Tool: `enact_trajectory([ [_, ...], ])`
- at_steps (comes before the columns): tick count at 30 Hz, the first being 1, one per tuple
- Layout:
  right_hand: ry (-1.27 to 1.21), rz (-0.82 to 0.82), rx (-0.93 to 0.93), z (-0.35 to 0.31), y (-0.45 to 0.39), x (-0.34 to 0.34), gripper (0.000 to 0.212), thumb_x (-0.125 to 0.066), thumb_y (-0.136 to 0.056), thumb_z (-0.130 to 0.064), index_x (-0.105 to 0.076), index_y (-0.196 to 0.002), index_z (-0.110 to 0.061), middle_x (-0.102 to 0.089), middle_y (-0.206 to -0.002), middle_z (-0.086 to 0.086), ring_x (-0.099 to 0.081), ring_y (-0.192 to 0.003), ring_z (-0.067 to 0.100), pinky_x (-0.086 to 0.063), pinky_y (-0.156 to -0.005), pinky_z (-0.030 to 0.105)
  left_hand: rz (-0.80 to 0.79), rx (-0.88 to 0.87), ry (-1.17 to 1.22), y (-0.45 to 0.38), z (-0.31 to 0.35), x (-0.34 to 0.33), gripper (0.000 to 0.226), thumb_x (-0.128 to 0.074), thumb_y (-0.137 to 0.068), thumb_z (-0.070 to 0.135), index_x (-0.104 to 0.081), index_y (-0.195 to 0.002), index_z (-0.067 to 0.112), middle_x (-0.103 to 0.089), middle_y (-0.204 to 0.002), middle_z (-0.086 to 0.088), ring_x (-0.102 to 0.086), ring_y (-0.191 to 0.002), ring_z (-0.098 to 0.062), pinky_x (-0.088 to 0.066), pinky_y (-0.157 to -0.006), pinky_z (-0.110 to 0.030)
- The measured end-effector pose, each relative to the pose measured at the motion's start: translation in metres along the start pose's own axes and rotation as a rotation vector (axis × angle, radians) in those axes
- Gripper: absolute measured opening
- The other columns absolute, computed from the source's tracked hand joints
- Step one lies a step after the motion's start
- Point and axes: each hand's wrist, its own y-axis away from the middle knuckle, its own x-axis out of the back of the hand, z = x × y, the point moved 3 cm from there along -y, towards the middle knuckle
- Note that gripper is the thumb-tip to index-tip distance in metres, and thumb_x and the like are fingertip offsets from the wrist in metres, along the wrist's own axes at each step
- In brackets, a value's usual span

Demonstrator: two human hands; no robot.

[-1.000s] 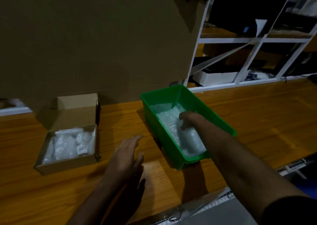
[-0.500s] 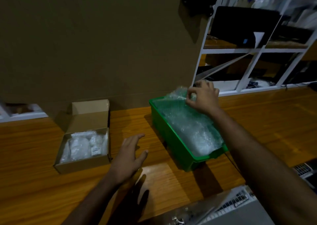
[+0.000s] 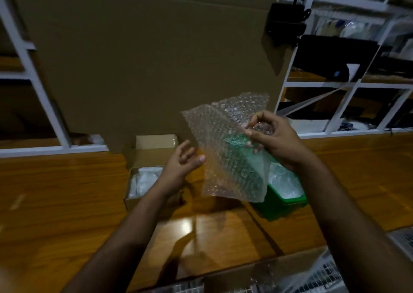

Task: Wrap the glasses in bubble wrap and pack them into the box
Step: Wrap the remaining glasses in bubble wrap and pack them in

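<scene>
Now my right hand (image 3: 271,136) pinches the bubble wrap sheet (image 3: 225,147) at its right edge, mid-frame, so it hangs with its long axis running up and down. My left hand (image 3: 182,162) waits open, just beside the sheet's free left edge, the nearer one to take it. The box (image 3: 145,158) lies lower left of the sheet, the green bin (image 3: 281,205) lower right; bare bench (image 3: 67,203) shows toward the frame's bottom.

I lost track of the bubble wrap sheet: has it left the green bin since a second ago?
Yes. The bubble wrap sheet went up out of the green bin, pinched in the right hand, now hanging above the bin's left side.
</scene>
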Motion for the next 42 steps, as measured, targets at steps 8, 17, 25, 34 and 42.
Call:
enact_trajectory([
  [8,-0.289,0.039,-0.364,0.054,0.037,-0.056,0.069,-0.076,-0.074,-0.005,-0.047,-0.136,-0.014,-0.056,-0.127,0.011,-0.068,-0.102,0.017,-0.058,-0.076,0.027,0.112,0.124,0.048,0.064,-0.03,0.032,0.018,-0.06,-0.096,0.007,-0.069,-0.109,-0.002,-0.077,-0.097,-0.005,-0.073,-0.088,-0.012,-0.055,-0.073,-0.017],
  [17,-0.211,-0.171,-0.765,0.145,0.089,-0.113,0.05,-0.074,-0.083,-0.02,-0.059,-0.13,-0.007,-0.073,-0.101,0.001,-0.069,-0.084,0.011,-0.057,-0.08,0.038,0.318,0.176,-0.114,0.114,-0.071,0.089,0.037,-0.062,-0.096,0.026,-0.062,-0.094,-0.011,-0.065,-0.086,-0.014,-0.06,-0.08,-0.023,-0.049,-0.073,-0.036],
  [25,-0.169,-0.183,-0.635,0.156,0.097,-0.133,0.025,-0.059,-0.099,-0.016,-0.067,-0.122,-0.02,-0.071,-0.09,-0.006,-0.061,-0.072,0.013,-0.05,-0.064,0.028,0.385,0.22,-0.092,0.128,-0.087,0.111,0.017,-0.064,-0.095,0.01,-0.069,-0.105,0.022,-0.074,-0.096,-0.004,-0.067,-0.086,-0.023,-0.053,-0.073,-0.037],
  [34,-0.471,-0.074,-0.615,0.165,0.102,-0.143,0.028,-0.043,-0.099,0.007,-0.065,-0.084,-0.001,-0.074,-0.081,0.006,-0.069,-0.071,0.015,-0.056,-0.066,0.031,0.417,0.205,-0.044,0.138,-0.091,0.117,0.019,-0.055,-0.094,-0.005,-0.07,-0.083,-0.001,-0.073,-0.083,-0.013,-0.067,-0.077,-0.027,-0.059,-0.063,-0.032],
  [42,-0.488,-0.15,-0.516,0.173,0.105,-0.147,0.043,-0.023,-0.094,0.003,-0.061,-0.077,0.007,-0.069,-0.082,0.014,-0.067,-0.084,0.023,-0.056,-0.074,0.027,0.487,0.165,0.055,0.149,-0.099,0.118,0.038,-0.034,-0.099,0.001,-0.066,-0.079,0.005,-0.074,-0.091,-0.002,-0.063,-0.104,-0.026,-0.051,-0.085,-0.042],
])
